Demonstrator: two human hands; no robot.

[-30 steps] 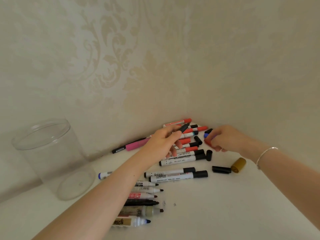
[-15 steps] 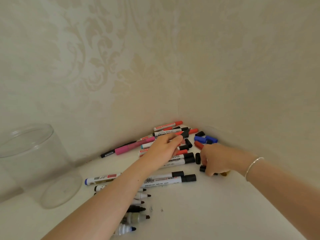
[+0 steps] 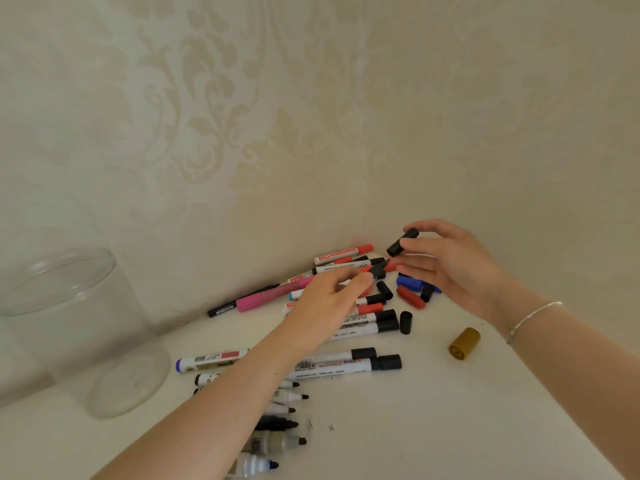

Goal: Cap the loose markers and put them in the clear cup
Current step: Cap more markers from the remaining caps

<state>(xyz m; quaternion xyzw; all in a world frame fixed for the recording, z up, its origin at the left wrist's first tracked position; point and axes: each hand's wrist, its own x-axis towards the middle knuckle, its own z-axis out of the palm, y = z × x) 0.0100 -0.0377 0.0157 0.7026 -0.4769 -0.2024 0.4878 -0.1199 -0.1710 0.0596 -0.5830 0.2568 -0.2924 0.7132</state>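
Head view: half a second ago the right hand [image 3: 446, 265] was pressed down among the loose caps on the surface [image 3: 450, 427]; now it is raised near the far corner, thumb and fingers pinched on a black cap [image 3: 402, 242]. The left hand [image 3: 332, 299] has barely shifted: its grip is closed on a black-tipped marker [image 3: 377, 270], the bare end pointing toward that cap, the two just apart. That suggests capping is about to happen, with nothing yet in the clear cup [image 3: 74, 327], which stands far left, well apart from the pile.

The cup is smooth transparent plastic, a wide cylinder with a round base. The markers are slim, hard plastic barrels, mostly white with printed labels. Several uncapped ones [image 3: 287, 398] lie in a row near the left forearm. Short tubular caps, one red [image 3: 410, 297] and one blue [image 3: 410, 282], lie under the right hand; a stubby gold cap [image 3: 464, 344] lies alone to the right. A thin silvery bracelet [image 3: 533, 318] circles the right wrist.
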